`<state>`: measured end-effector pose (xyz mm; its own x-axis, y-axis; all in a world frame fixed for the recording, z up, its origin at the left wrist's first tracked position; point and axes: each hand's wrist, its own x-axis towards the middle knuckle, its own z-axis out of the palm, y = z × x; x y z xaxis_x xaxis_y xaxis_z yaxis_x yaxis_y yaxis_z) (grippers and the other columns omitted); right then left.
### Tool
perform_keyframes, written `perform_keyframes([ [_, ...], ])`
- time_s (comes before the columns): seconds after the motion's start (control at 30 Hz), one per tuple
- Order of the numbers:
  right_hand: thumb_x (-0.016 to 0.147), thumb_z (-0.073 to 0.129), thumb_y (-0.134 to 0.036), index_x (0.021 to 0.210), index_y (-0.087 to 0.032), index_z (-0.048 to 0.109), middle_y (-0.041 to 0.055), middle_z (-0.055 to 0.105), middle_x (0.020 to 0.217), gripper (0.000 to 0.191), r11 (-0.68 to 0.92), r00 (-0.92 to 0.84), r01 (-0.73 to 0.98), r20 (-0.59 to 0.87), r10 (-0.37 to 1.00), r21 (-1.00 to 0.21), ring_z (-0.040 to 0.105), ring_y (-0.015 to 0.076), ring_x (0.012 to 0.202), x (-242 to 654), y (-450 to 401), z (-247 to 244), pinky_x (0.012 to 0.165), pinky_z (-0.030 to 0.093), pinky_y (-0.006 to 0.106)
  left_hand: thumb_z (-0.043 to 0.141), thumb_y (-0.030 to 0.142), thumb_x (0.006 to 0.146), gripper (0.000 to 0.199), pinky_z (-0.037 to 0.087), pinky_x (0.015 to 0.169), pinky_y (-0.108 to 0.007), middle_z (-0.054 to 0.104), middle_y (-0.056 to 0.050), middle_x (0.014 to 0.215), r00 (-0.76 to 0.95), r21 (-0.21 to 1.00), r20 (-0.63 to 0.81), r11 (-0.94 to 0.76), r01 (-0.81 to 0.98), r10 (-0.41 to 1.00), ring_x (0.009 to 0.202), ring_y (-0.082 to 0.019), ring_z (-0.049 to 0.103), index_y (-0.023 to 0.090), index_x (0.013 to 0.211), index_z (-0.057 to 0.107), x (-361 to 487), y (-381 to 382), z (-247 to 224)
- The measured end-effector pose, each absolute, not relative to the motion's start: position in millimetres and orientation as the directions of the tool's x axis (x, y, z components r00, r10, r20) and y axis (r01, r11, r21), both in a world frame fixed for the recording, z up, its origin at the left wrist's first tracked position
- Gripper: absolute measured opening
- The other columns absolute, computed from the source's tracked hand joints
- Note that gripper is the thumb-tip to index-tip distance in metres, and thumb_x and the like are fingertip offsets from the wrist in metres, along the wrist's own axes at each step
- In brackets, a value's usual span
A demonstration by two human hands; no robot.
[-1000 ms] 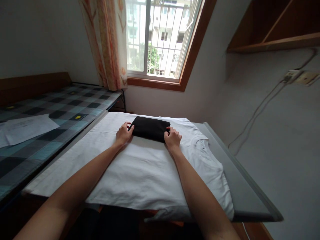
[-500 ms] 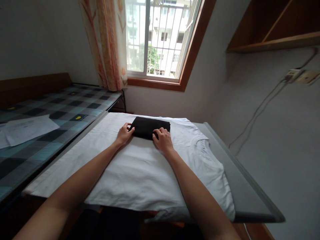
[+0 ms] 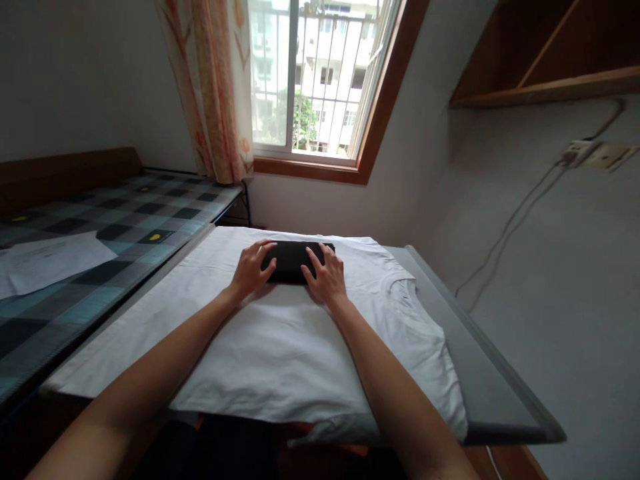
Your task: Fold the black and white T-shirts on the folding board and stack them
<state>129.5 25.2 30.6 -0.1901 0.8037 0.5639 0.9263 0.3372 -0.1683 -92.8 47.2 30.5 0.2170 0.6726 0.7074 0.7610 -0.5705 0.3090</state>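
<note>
A folded black cloth (image 3: 291,261) lies across the far half of a white T-shirt (image 3: 280,360), which is spread flat with its neckline toward the right. My left hand (image 3: 250,267) grips the cloth's left end, fingers over the top and thumb along the near side. At the right end my right hand (image 3: 325,272) holds it in much the same way, its fingers bent over the upper face. The cloth's two ends are partly hidden beneath my hands.
The shirt lies on a grey table (image 3: 495,373) whose right edge runs near the wall. To the left is a bed with a checked mattress (image 3: 175,213) and paper sheets (image 3: 60,260) on it. A curtain (image 3: 215,93) hangs by the barred window (image 3: 325,87).
The black cloth now looks narrower from front to back and thicker. My left hand has come further over its left end, and my right fingers have spread and reached farther across the top.
</note>
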Motion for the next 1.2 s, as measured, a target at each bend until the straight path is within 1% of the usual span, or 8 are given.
perform_keyframes([
  [0.1,0.097,0.034,-0.054,0.148,-0.029,0.036,0.0093,0.024,0.158,0.057,0.289,-0.185,0.936,0.415,0.891,-0.201,0.018,0.0276,0.144,136,30,27,0.112,0.019,0.046,0.044,0.039,0.094,0.044,0.028,0.112,-0.046,0.044,-0.009,0.147,0.394,0.230,0.555,-0.591,0.773,0.733,0.140,-0.027,0.033,0.023,0.135,0.051,-87,47,22],
  [0.2,0.096,0.027,-0.059,0.150,-0.027,0.033,0.0114,0.026,0.157,0.062,0.208,-0.142,0.932,0.231,0.963,-0.296,0.021,0.0265,0.144,143,36,21,0.112,0.023,0.045,0.040,0.047,0.095,0.051,0.027,0.113,-0.049,0.043,-0.008,0.149,0.404,0.268,0.411,-0.532,0.804,0.818,0.142,-0.028,0.029,0.023,0.139,0.048,-87,51,13],
  [0.27,0.097,0.025,-0.059,0.150,-0.025,0.033,0.0123,0.025,0.157,0.064,0.190,-0.131,0.924,0.193,0.972,-0.333,0.022,0.0256,0.145,145,39,18,0.111,0.025,0.042,0.038,0.051,0.095,0.055,0.028,0.114,-0.046,0.042,-0.009,0.150,0.402,0.300,0.383,-0.523,0.798,0.832,0.143,-0.027,0.028,0.021,0.141,0.046,-88,53,10],
  [0.43,0.097,0.028,-0.056,0.148,-0.025,0.037,0.0098,0.028,0.157,0.060,0.183,-0.107,0.923,0.231,0.967,-0.339,0.023,0.0241,0.144,142,38,17,0.112,0.027,0.040,0.038,0.052,0.095,0.055,0.028,0.114,-0.044,0.042,-0.008,0.149,0.381,0.321,0.404,-0.519,0.792,0.832,0.142,-0.025,0.029,0.021,0.140,0.049,-87,52,11],
  [0.6,0.097,0.031,-0.055,0.147,-0.024,0.039,0.0114,0.029,0.156,0.059,0.191,-0.102,0.913,0.251,0.963,-0.361,0.024,0.0260,0.144,142,38,16,0.110,0.030,0.044,0.037,0.047,0.097,0.050,0.031,0.113,-0.046,0.040,-0.011,0.151,0.187,0.434,0.405,-0.368,0.823,0.895,0.141,-0.028,0.031,0.020,0.135,0.054,-87,55,10],
  [0.67,0.097,0.031,-0.055,0.146,-0.024,0.040,0.0113,0.030,0.156,0.059,0.196,-0.105,0.907,0.252,0.962,-0.373,0.025,0.0260,0.144,143,39,15,0.110,0.031,0.044,0.041,0.045,0.095,0.048,0.033,0.111,-0.046,0.040,-0.010,0.150,0.155,0.465,0.385,-0.336,0.819,0.910,0.138,-0.029,0.037,0.020,0.135,0.054,-89,57,8],
  [0.8,0.096,0.034,-0.056,0.145,-0.025,0.042,0.0103,0.031,0.155,0.059,0.198,-0.101,0.900,0.256,0.962,-0.389,0.025,0.0258,0.143,144,40,14,0.109,0.031,0.044,0.044,0.041,0.094,0.046,0.037,0.109,-0.044,0.041,-0.011,0.150,0.191,0.457,0.375,-0.361,0.813,0.907,0.132,-0.028,0.046,0.020,0.135,0.054,-91,57,8],
  [1.2,0.095,0.037,-0.054,0.144,-0.023,0.043,0.0118,0.032,0.155,0.058,0.199,-0.096,0.889,0.257,0.962,-0.412,0.026,0.0262,0.143,144,39,16,0.109,0.032,0.045,0.043,0.039,0.094,0.047,0.036,0.108,-0.046,0.042,-0.013,0.149,0.201,0.435,0.370,-0.361,0.825,0.907,0.132,-0.029,0.045,0.016,0.134,0.053,-90,55,10],
])
